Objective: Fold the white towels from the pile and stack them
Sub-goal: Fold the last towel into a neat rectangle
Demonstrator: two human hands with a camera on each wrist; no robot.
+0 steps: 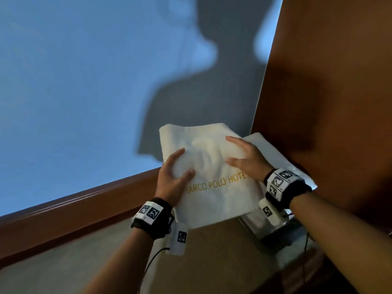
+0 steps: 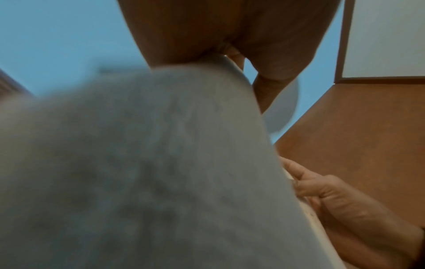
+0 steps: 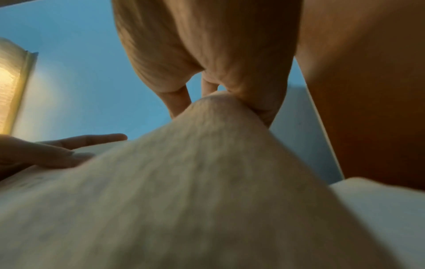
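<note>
A white towel [image 1: 220, 194] with gold lettering "MARCO POLO HOTE" is held up in front of me, partly folded, its middle bunched into creases. My left hand [image 1: 184, 162] grips a bulge of it on the left side, thumb below and fingers above. My right hand [image 1: 230, 150] pinches another bulge on the right. The left wrist view shows the towel [image 2: 149, 172] filling the frame under my palm. In the right wrist view the towel [image 3: 207, 182] rises between thumb and fingers. A second folded white towel [image 1: 267, 149] lies behind and under the first one.
A brown wooden panel [image 1: 328, 81] stands close on the right. A blue-grey wall [image 1: 63, 81] with a wooden ledge [image 1: 84, 200] runs behind. Below is a beige surface [image 1: 212, 251], with a dark-based clear object [image 1: 273, 234] under my right wrist. A lit lamp [image 3: 11, 81] glows at left.
</note>
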